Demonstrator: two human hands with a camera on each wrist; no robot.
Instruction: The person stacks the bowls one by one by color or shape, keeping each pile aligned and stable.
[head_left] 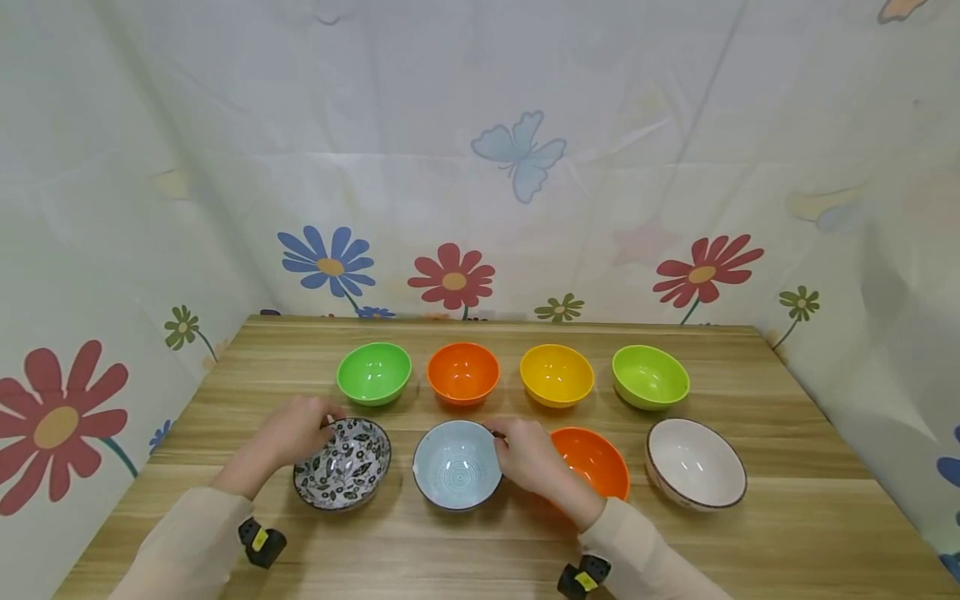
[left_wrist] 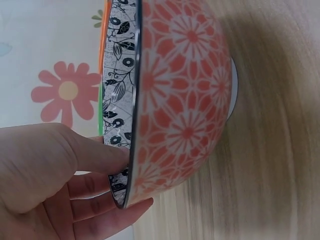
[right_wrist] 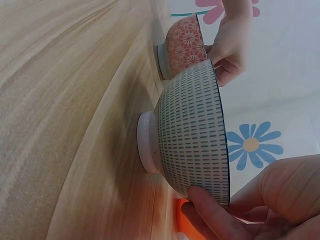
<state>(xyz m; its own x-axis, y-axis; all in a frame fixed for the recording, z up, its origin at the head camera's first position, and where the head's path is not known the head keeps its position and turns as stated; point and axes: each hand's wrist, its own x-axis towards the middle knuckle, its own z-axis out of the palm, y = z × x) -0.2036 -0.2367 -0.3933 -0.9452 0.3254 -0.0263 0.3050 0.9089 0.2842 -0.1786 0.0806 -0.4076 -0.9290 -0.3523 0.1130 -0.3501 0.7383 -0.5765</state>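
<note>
My left hand pinches the rim of a patterned bowl at its upper left. Black leaves and flowers on white cover the inside; the left wrist view shows the bowl's outside, red with white flowers. Thumb inside the rim, fingers beneath the outer wall. A pale blue bowl with rings in its base is beside it, its right rim pinched by my right hand. In the right wrist view that bowl has small green dashes outside and a white foot close over the wood.
Along the back stand a green bowl, an orange bowl, a yellow bowl and a lime bowl. Another orange bowl lies partly behind my right hand, with a white bowl to its right. Everything is on a wooden table.
</note>
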